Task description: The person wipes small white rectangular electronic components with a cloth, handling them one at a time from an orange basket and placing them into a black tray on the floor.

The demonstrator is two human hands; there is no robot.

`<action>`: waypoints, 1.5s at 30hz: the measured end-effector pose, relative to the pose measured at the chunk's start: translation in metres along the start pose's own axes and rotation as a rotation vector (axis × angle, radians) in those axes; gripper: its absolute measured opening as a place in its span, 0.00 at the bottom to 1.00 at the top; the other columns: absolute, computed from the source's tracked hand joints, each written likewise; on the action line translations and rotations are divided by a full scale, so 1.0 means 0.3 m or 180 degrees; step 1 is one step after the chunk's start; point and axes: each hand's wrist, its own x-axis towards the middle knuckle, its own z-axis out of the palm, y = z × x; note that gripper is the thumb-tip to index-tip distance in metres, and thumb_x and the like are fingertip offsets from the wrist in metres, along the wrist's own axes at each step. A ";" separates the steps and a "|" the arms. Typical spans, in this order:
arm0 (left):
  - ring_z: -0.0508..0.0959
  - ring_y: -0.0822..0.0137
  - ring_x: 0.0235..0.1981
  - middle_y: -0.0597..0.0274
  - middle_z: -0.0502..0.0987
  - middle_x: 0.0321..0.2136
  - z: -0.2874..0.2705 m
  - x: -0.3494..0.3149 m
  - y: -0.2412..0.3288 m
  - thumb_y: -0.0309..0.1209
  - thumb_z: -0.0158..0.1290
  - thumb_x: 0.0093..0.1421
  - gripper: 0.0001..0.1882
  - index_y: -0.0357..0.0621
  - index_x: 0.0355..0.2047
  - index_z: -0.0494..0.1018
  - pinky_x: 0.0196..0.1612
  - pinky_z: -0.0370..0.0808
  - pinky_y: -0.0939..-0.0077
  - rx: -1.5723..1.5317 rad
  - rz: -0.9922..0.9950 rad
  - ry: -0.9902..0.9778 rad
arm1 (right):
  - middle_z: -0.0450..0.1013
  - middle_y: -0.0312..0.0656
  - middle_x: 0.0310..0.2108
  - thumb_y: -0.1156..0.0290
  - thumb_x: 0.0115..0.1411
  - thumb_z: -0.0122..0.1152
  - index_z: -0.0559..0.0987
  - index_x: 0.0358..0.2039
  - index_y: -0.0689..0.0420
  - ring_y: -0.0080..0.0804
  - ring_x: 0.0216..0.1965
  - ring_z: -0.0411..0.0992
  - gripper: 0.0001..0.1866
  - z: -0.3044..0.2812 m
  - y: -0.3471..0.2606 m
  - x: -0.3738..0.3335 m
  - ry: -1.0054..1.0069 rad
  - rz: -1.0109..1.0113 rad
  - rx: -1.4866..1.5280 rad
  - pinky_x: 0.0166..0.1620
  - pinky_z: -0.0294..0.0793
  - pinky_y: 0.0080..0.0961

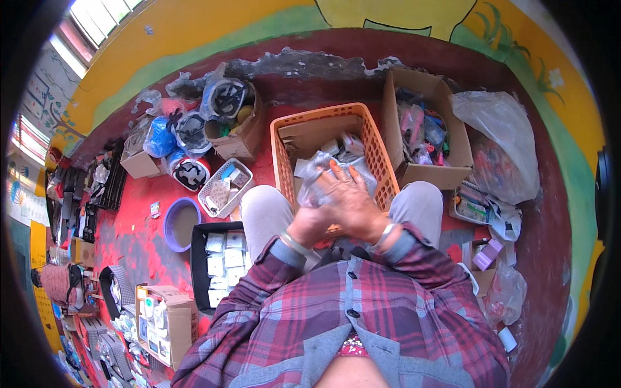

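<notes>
An orange plastic basket (pixel 283 139) stands between my knees, with cardboard and small white boxes (pixel 352 143) inside. Over its near part, a crumpled clear plastic bag (pixel 312 184) lies at my hands. My left hand (pixel 312 222) holds the bag from the left, its fingers mostly hidden behind the plastic and the other hand. Across the bag lies my right hand (pixel 352 204), open, with fingers stretched out and apart. The two hands touch near the wrists. What the bag contains is too blurred to make out.
Right of the basket stands an open cardboard box (pixel 432 174) of bagged items, beside a large clear sack (pixel 501 142). To the left are a white basket (pixel 226 207), a purple-rimmed tub (pixel 169 226), a black bin (pixel 200 268) of white packets and another carton (pixel 181 317).
</notes>
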 end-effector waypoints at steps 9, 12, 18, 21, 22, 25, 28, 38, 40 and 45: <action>0.72 0.72 0.41 0.65 0.71 0.43 0.001 -0.010 0.118 0.19 0.47 0.52 0.27 0.38 0.55 0.62 0.45 0.71 0.76 0.2416 -0.0286 -0.1333 | 0.77 0.41 0.31 0.59 0.57 0.52 0.79 0.34 0.52 0.40 0.37 0.75 0.13 -0.039 -0.004 0.051 0.0212 0.0324 -0.0064 0.43 0.70 0.39; 0.72 0.72 0.40 0.65 0.71 0.43 0.022 -0.017 0.168 0.18 0.47 0.50 0.30 0.38 0.57 0.61 0.44 0.72 0.77 0.2196 -0.1111 -0.1529 | 0.76 0.44 0.28 0.61 0.58 0.52 0.79 0.32 0.55 0.44 0.35 0.75 0.12 -0.077 0.055 0.061 -0.0668 0.0650 0.0399 0.41 0.71 0.43; 0.65 0.67 0.55 0.58 0.64 0.57 -0.001 -0.028 0.163 0.26 0.52 0.52 0.36 0.41 0.63 0.56 0.58 0.61 0.73 0.1088 -0.0943 -0.1074 | 0.76 0.43 0.34 0.53 0.66 0.46 0.77 0.40 0.66 0.26 0.35 0.73 0.25 -0.092 0.327 0.009 -0.0076 0.2765 0.3524 0.40 0.73 0.23; 0.65 0.66 0.56 0.57 0.64 0.57 -0.038 -0.024 0.151 0.31 0.48 0.58 0.29 0.38 0.60 0.60 0.58 0.60 0.72 0.1001 -0.1126 -0.0746 | 0.74 0.46 0.42 0.52 0.66 0.45 0.70 0.50 0.66 0.32 0.42 0.74 0.27 -0.176 0.336 0.004 0.0436 0.2365 0.4646 0.48 0.74 0.29; 0.65 0.66 0.56 0.57 0.64 0.57 -0.044 -0.023 0.164 0.32 0.46 0.59 0.27 0.38 0.59 0.62 0.58 0.61 0.72 0.1508 -0.1056 -0.0781 | 0.73 0.47 0.45 0.52 0.66 0.44 0.68 0.52 0.67 0.33 0.44 0.74 0.28 -0.212 0.307 0.013 0.0663 0.2169 0.4765 0.49 0.73 0.30; 0.64 0.65 0.56 0.57 0.64 0.57 -0.017 0.004 0.191 0.32 0.42 0.62 0.23 0.36 0.56 0.65 0.58 0.61 0.74 0.2136 -0.1384 -0.0886 | 0.72 0.43 0.46 0.55 0.68 0.42 0.68 0.53 0.65 0.28 0.44 0.72 0.26 -0.249 0.237 0.026 0.0041 0.1878 0.4415 0.48 0.72 0.25; 0.66 0.66 0.55 0.56 0.71 0.50 -0.060 0.014 0.128 0.29 0.40 0.66 0.18 0.35 0.54 0.67 0.58 0.61 0.73 0.2322 -0.0836 -0.1199 | 0.67 0.47 0.53 0.61 0.68 0.43 0.63 0.60 0.61 0.33 0.54 0.65 0.25 -0.182 0.104 0.084 -0.0356 0.0638 0.3462 0.55 0.65 0.25; 0.73 0.74 0.35 0.66 0.75 0.35 0.002 0.016 0.152 0.20 0.54 0.53 0.14 0.39 0.41 0.72 0.38 0.72 0.78 0.1112 -0.0632 0.0070 | 0.75 0.47 0.33 0.46 0.57 0.54 0.73 0.49 0.53 0.47 0.34 0.74 0.27 -0.002 -0.018 0.035 0.0395 0.0041 0.0624 0.36 0.73 0.37; 0.74 0.75 0.34 0.67 0.76 0.33 0.013 0.019 0.150 0.21 0.54 0.51 0.13 0.37 0.39 0.74 0.37 0.73 0.78 0.1286 -0.0631 0.0105 | 0.73 0.44 0.25 0.46 0.54 0.58 0.75 0.39 0.54 0.42 0.26 0.74 0.25 -0.011 -0.029 0.040 0.0720 -0.0009 0.0133 0.29 0.72 0.34; 0.74 0.78 0.31 0.67 0.77 0.30 0.010 0.004 0.142 0.26 0.52 0.59 0.07 0.39 0.36 0.76 0.34 0.72 0.81 0.1430 -0.0617 -0.0149 | 0.69 0.39 0.17 0.48 0.50 0.62 0.72 0.25 0.53 0.35 0.20 0.71 0.21 -0.055 -0.037 0.045 0.1080 -0.0275 -0.0577 0.23 0.68 0.30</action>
